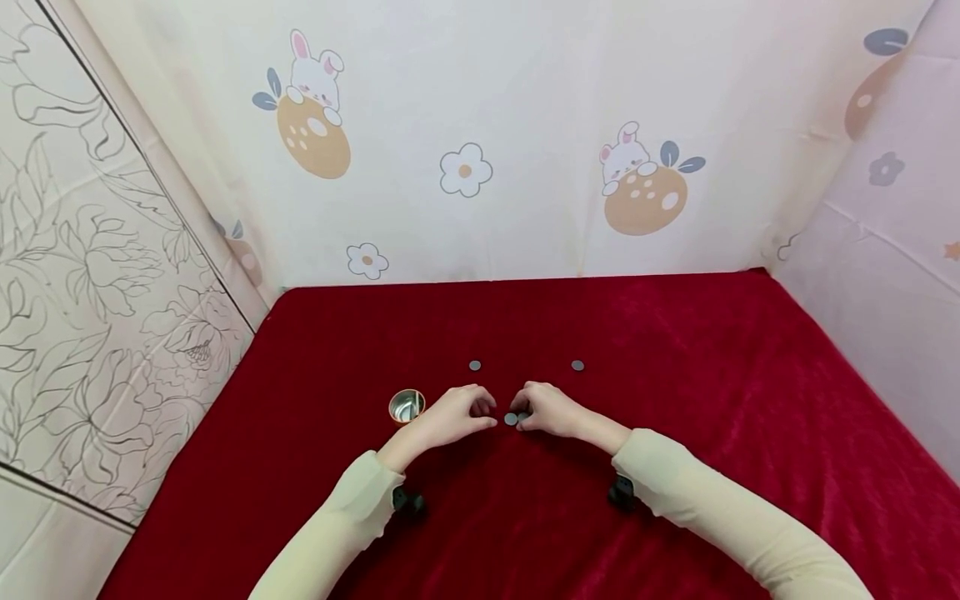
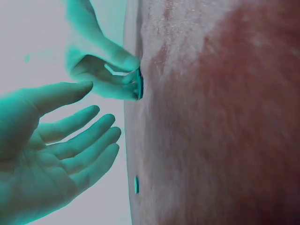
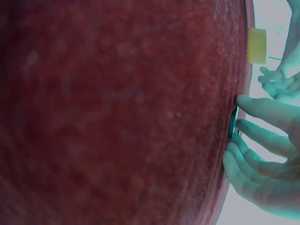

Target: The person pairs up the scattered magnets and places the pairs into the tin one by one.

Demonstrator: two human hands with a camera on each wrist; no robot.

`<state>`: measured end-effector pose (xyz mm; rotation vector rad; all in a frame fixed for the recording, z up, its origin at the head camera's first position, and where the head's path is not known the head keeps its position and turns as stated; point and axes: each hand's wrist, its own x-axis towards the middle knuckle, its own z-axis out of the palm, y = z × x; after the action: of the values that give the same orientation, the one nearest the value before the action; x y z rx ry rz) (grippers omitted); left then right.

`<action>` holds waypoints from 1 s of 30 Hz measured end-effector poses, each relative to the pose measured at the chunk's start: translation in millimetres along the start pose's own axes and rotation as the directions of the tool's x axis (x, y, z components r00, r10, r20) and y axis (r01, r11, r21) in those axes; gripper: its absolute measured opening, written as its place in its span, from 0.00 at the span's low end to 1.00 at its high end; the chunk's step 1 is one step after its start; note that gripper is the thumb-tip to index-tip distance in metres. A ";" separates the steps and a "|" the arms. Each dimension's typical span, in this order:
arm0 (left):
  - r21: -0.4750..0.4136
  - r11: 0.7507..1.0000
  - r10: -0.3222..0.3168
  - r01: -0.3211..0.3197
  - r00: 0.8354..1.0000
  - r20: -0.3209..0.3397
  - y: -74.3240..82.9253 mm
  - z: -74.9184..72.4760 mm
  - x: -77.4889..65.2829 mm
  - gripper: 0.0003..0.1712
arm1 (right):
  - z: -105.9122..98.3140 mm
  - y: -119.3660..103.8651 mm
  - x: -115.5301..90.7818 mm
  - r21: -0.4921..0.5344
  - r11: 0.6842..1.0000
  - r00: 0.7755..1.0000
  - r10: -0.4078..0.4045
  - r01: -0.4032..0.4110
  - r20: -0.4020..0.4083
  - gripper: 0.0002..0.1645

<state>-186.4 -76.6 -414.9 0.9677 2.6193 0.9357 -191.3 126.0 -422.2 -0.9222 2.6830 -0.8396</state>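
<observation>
Two grey round discs like coins lie side by side on the red cloth in the middle: the left coin (image 1: 511, 419), and a right one partly hidden under the fingers of my right hand (image 1: 551, 409). That hand's curled thumb and fingers hold the right coin at the cloth, as the left wrist view also shows. My left hand (image 1: 459, 414) hovers to the left, holding nothing, its fingers loosely bent and apart in the left wrist view. Farther back lie a third coin (image 1: 475, 365) and another coin (image 1: 577, 365).
A small orange-sided cup (image 1: 397, 419) with a shiny inside stands beside my left wrist; a pale strip shows in it. Red velvet cloth (image 1: 675, 358) covers the table. Patterned curtains (image 1: 525, 208) close off the back and sides.
</observation>
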 end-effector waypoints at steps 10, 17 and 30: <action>-0.052 0.999 0.001 -0.008 0.992 -0.128 -0.8 -17.4 -35.0 0.14 | 4.7 -6.6 -0.7 -0.050 0.998 0.999 -0.032 0.031 -0.014 0.10; -0.062 0.998 -0.016 0.002 0.975 -0.223 -8.9 -27.4 -51.8 0.13 | 5.6 -6.0 -1.8 -0.049 0.996 0.997 -0.079 0.078 -0.019 0.08; -0.092 0.994 -0.082 0.054 0.934 -0.347 -31.3 -39.4 -74.7 0.13 | 3.7 -15.8 6.4 -0.056 0.997 0.999 -0.045 0.046 0.006 0.05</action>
<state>-160.2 -162.4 -406.1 0.7414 2.8498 1.2917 -187.1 110.1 -416.2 -1.0000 2.7043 -0.7736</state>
